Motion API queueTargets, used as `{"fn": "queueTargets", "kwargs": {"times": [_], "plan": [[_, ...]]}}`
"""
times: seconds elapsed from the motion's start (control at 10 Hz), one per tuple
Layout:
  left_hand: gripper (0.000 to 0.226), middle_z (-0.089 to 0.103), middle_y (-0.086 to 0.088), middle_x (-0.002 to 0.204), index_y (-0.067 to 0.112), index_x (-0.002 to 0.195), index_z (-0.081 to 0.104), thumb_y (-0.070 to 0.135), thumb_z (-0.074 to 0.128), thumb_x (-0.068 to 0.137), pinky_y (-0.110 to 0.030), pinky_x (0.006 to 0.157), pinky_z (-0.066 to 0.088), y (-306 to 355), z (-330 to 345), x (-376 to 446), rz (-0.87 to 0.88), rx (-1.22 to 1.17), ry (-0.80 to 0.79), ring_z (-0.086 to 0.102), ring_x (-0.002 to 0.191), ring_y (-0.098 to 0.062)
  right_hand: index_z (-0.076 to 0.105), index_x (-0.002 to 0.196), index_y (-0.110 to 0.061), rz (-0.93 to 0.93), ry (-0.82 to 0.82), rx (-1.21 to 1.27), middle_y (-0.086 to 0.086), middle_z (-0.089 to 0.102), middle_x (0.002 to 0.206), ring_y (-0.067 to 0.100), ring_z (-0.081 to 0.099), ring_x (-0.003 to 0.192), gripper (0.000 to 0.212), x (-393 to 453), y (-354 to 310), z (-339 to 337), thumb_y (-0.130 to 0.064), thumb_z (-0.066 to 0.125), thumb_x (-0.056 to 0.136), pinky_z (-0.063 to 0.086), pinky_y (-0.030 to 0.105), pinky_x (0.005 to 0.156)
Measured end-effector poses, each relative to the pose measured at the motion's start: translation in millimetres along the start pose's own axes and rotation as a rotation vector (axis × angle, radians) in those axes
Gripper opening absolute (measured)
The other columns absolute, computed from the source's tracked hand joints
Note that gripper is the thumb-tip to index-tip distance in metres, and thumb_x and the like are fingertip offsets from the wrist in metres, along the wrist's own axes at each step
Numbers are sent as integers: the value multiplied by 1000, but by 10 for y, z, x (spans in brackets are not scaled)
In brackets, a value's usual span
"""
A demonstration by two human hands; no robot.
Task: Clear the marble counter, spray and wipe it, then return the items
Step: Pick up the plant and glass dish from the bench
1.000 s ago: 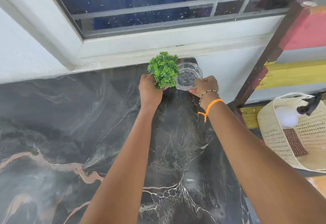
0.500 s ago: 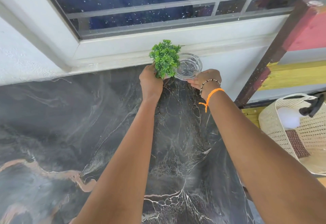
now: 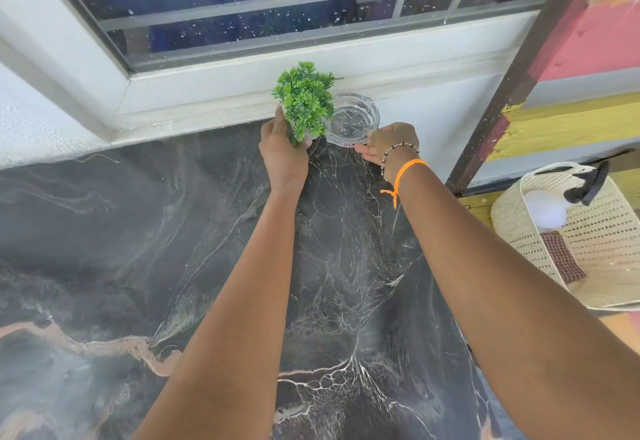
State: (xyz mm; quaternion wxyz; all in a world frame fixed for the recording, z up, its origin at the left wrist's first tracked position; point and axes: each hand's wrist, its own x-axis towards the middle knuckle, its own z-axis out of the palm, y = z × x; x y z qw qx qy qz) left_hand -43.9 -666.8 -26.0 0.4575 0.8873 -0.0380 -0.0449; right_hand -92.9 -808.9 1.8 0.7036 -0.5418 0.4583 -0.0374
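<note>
Both hands at far edge of marble worktop (image 3: pixel 173 249), upper centre of frame.
Left hand (image 3: pixel 282 155) fingers wrapped round small green plant (image 3: pixel 304 100); right hand (image 3: pixel 389 143) pinching glass dish (image 3: pixel 353 120) rim, beside plant.

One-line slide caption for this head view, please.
Left hand grips small green plant, right hand holds glass dish at marble counter's far edge.
</note>
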Motion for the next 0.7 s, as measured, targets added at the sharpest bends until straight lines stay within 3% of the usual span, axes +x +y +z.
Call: {"fn": "queueTargets", "kwargs": {"times": [0.1, 0.2, 0.4, 0.5, 0.6, 0.7], "plan": [[72, 43, -11, 127, 8, 145, 25, 3, 63, 84, -23, 88, 42, 24, -17, -116, -42, -83, 2, 49, 94, -16, 46, 70, -9, -8, 79, -8, 24, 62, 111, 35, 65, 102, 28, -144, 72, -18, 2, 38, 94, 54, 33, 89], [61, 47, -7, 125, 10, 140, 35, 6, 62, 86, -19, 83, 41, 43, -55, -288, -107, -166, 21, 51, 91, -11, 52, 83, -3, -76, 109, -8, 14, 58, 78, 26, 67, 70, 14, -221, 215, -56, 3, 44, 92, 57, 38, 78], [27, 60, 2, 100, 11, 117, 58, 10, 53, 91, 0, 65, 41, 23, -187, -717, -169, -344, 7, 52, 76, 2, 53, 96, -4, -83, -12, 10, 7, 53, 70, 15, 54, 60, 6, -689, 403, -1, -3, 48, 92, 55, 33, 77], [22, 59, 8, 91, 11, 111, 62, 11, 53, 90, -2, 67, 42, 3, -308, -927, -204, -393, 9, 54, 77, 3, 55, 92, -7, -84, -42, -45, 5, 55, 69, 13, 54, 60, 4, -927, 520, 65, -9, 51, 92, 55, 24, 64], [18, 61, 9, 89, 17, 102, 65, 11, 53, 89, -25, 85, 49, -76, -465, -1138, -246, -447, -9, 58, 86, -8, 57, 92, -9, -83, -82, -57, 3, 58, 70, 12, 56, 62, 6, -1135, 666, 116, -13, 53, 91, 53, 21, 63], [17, 63, 4, 96, 23, 95, 64, 11, 53, 89, -34, 92, 48, -169, -656, -1362, -280, -475, 5, 59, 94, -13, 57, 95, -8, -84, -142, -76, 2, 59, 70, 11, 56, 62, 9, -1386, 802, 169, -16, 53, 91, 52, 19, 62]]}}
